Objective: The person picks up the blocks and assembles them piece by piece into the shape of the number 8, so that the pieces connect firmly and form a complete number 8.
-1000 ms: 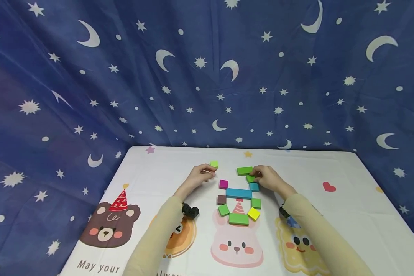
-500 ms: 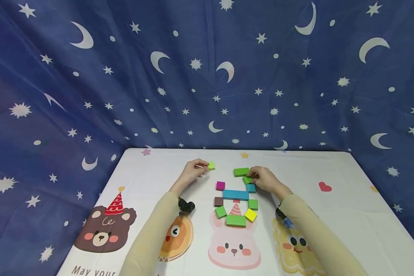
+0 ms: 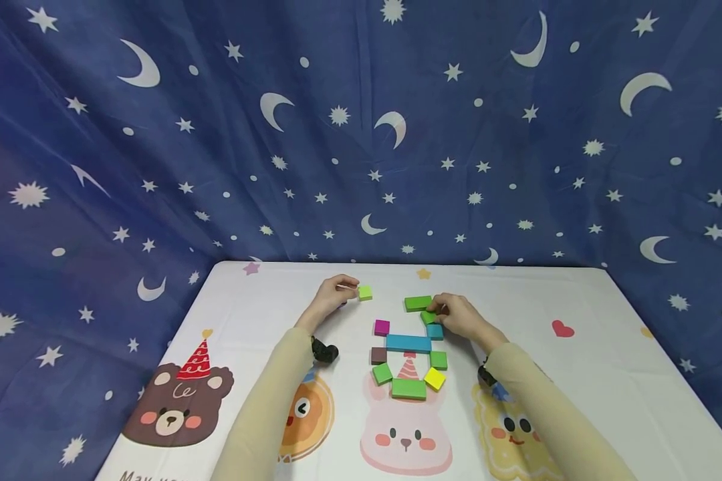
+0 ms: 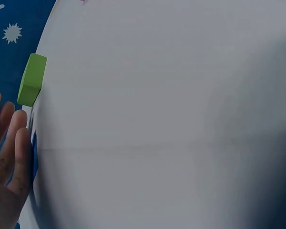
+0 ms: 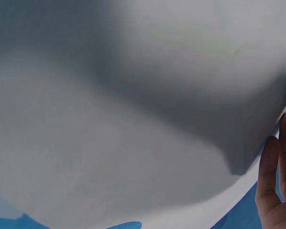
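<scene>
My left hand (image 3: pixel 335 292) hovers at the back left of the blocks, its fingertips close beside a lime-green cube (image 3: pixel 364 292). In the left wrist view the lime-green cube (image 4: pixel 32 79) stands just beyond the loosely extended fingers (image 4: pixel 20 152). A small bluish patch shows under this hand; what it is, I cannot tell. My right hand (image 3: pixel 462 315) pinches a small green block (image 3: pixel 428 318), partly covered by the fingers, behind a teal cube (image 3: pixel 434 332). A longer green block (image 3: pixel 418 304) lies by its fingertips. In the right wrist view, the fingers (image 5: pixel 269 167) appear at the edge, their grip mostly cut off.
Nearer me lie a magenta cube (image 3: pixel 382 327), a long blue block (image 3: pixel 408 343), a brown cube (image 3: pixel 378 356), a yellow block (image 3: pixel 435 379) and several green blocks (image 3: pixel 408 389). They form an outline on the white printed tablecloth (image 3: pixel 577 381). A starry blue curtain (image 3: pixel 361 133) hangs behind.
My left hand has moved slightly back and left, staying beside the lime-green cube. My right hand remains at the small green block. The whole view has shifted slightly.
</scene>
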